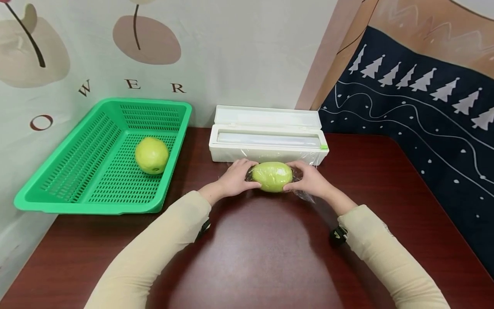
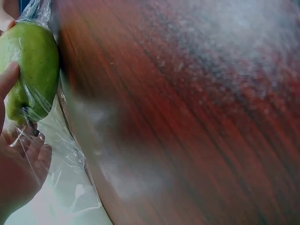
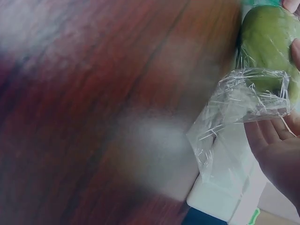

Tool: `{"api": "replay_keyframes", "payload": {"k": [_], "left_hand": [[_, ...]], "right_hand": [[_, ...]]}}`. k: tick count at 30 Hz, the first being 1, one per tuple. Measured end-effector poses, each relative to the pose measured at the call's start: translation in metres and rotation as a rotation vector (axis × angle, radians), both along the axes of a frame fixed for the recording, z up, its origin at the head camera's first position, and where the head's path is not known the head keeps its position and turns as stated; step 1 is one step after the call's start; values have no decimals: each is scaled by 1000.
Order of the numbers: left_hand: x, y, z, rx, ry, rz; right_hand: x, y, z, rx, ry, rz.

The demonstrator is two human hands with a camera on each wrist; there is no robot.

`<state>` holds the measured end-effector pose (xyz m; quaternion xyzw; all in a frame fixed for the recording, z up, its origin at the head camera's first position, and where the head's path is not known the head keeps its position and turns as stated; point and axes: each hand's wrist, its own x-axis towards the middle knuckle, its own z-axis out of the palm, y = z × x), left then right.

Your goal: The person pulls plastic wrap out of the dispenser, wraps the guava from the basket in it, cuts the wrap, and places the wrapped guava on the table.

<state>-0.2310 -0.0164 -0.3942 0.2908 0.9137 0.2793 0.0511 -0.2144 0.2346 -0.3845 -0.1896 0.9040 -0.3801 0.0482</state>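
Fruit point(image 1: 272, 176): green, oval, smooth-skinned, lying between your left grip point(image 1: 238, 177) and right grip point(image 1: 310, 180), on the near side of the white box point(image 1: 247, 152), long axis running side to side (neither grip is nearer).
Left grip: curled round the fruit's left end, parted only as far as it fills, thumb toward you.
Right grip: likewise holding the right end.
Film point(image 3: 229, 101): clear, glossy, crinkled, loose at your right.
Surface point(image 1: 251, 262): dark red, wood-grained, shiny.

Glossy clear plastic cling film point(image 3: 229, 101) over smooth green fruit point(image 1: 272, 176); far dispenser point(image 1: 224, 155), smooth plastic; left basket point(image 1: 96, 208), perforated plastic; tabletop point(image 1: 251, 257), glossy wood-grain.
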Motion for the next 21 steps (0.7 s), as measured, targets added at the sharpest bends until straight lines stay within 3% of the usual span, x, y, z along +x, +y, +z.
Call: {"api": "replay_keyframes", "payload": {"k": [7,14,21], "left_hand": [[-3,0,1,-11,-41,-1],[-2,-1,0,85,-92,36],[-4,-1,1,84,-120,49]], "right_hand": [[-3,1,1,-3,-42,-35],[-6,2,0,4,-75,-78],[-10,2,2,-3,-95,-97]]}}
